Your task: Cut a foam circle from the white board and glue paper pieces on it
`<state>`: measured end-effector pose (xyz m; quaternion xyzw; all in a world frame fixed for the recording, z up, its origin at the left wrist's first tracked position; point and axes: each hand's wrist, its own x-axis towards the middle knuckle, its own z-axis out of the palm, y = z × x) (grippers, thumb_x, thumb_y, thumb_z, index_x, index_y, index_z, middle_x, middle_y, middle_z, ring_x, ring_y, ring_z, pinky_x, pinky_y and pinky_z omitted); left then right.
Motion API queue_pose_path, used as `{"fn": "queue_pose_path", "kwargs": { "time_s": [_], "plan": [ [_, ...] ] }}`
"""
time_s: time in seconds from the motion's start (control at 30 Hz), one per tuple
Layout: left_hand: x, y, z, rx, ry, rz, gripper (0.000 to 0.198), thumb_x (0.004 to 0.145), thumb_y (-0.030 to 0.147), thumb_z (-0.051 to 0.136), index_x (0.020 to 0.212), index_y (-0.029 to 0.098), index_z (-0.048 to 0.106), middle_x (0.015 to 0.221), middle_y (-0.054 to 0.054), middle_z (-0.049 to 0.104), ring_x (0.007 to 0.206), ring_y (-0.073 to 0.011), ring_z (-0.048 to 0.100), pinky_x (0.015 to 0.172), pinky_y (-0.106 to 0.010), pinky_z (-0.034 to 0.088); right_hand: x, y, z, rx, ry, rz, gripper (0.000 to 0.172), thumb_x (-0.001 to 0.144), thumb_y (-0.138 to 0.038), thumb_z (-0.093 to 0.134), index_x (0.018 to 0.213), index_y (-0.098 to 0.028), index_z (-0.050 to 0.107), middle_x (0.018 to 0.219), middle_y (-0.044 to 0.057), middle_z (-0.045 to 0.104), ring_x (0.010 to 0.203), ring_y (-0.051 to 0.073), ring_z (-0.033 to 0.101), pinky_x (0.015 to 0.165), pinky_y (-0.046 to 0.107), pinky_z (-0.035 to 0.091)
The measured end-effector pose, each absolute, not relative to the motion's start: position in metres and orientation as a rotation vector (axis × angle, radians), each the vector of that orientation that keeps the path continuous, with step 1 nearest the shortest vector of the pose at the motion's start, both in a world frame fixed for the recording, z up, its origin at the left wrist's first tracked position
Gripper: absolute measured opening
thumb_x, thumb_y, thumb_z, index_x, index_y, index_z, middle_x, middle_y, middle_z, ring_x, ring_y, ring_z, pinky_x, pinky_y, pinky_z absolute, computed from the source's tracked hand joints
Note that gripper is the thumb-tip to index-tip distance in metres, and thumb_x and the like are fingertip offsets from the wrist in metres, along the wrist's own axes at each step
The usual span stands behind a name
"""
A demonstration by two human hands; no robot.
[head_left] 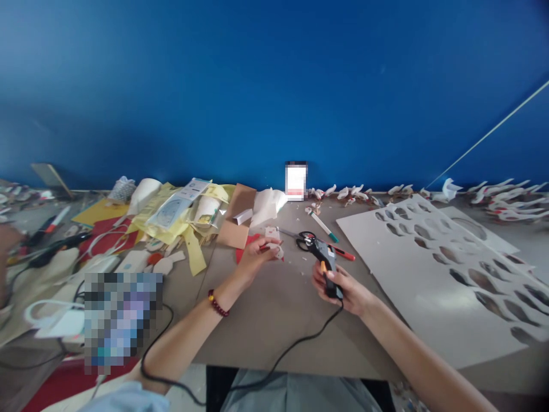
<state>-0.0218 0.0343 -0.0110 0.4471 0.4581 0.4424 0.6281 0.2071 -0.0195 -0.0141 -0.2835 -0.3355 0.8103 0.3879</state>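
Observation:
My right hand (pixel 341 288) is wrapped around a black corded glue gun (pixel 327 269) with an orange trigger. The gun points away from me and to the left. Between the fingertips of my left hand (pixel 254 258) is a small white cut-out piece (pixel 275 250), held a short way left of the gun. The gun's front end overlaps a pair of black-handled scissors (pixel 303 242) lying on the table, and I cannot tell whether they touch. Just beyond my left fingers lies a small white card (pixel 271 233), with red paper (pixel 244 249) showing beside it.
A white sheet with cut-out holes (pixel 398 286) covers the right side. Markers (pixel 325 228) lie ahead, and white bird-like figures (pixel 360 191) line the blue wall (pixel 274 86). Packets (pixel 175 206), papers and cables crowd the left. The gun's black cord (pixel 295 343) runs towards my lap.

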Motion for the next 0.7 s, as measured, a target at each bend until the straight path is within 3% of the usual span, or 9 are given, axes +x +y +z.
{"fn": "queue_pose_path", "kwargs": {
  "time_s": [0.2, 0.33, 0.7],
  "plan": [
    [-0.016, 0.033, -0.018, 1.013, 1.084, 0.989, 0.031, 0.062, 0.03, 0.08, 0.088, 0.015, 0.069, 0.076, -0.003, 0.069, 0.066, -0.0132, 0.063, 0.069, -0.027, 0.052, 0.201, -0.022, -0.016, -0.814, -0.881, 1.848, 0.024, 0.072, -0.034, 0.07, 0.077, -0.018, 0.053, 0.06, -0.004, 0.048, 0.051, 0.011, 0.05, 0.037, 0.02, 0.04],
    [-0.015, 0.029, -0.018, 1.047, 1.083, 0.959, 0.028, 0.065, 0.03, 0.077, 0.087, 0.014, 0.067, 0.075, -0.002, 0.069, 0.066, -0.0136, 0.064, 0.069, -0.027, 0.053, 0.197, -0.023, -0.023, -0.974, -0.988, 1.67, 0.034, 0.074, -0.043, 0.07, 0.091, -0.017, 0.057, 0.059, -0.002, 0.054, 0.05, 0.014, 0.055, 0.036, 0.022, 0.043],
    [-0.006, 0.019, -0.006, 1.039, 1.088, 0.914, 0.031, 0.061, 0.032, 0.08, 0.083, 0.014, 0.066, 0.063, 0.0, 0.067, 0.058, -0.0128, 0.065, 0.063, -0.025, 0.054, 0.195, -0.023, -0.039, -1.238, -1.276, 1.383, 0.043, 0.077, -0.059, 0.06, 0.072, -0.016, 0.057, 0.053, 0.002, 0.057, 0.042, 0.012, 0.05, 0.039, 0.024, 0.043]
  ]
}}
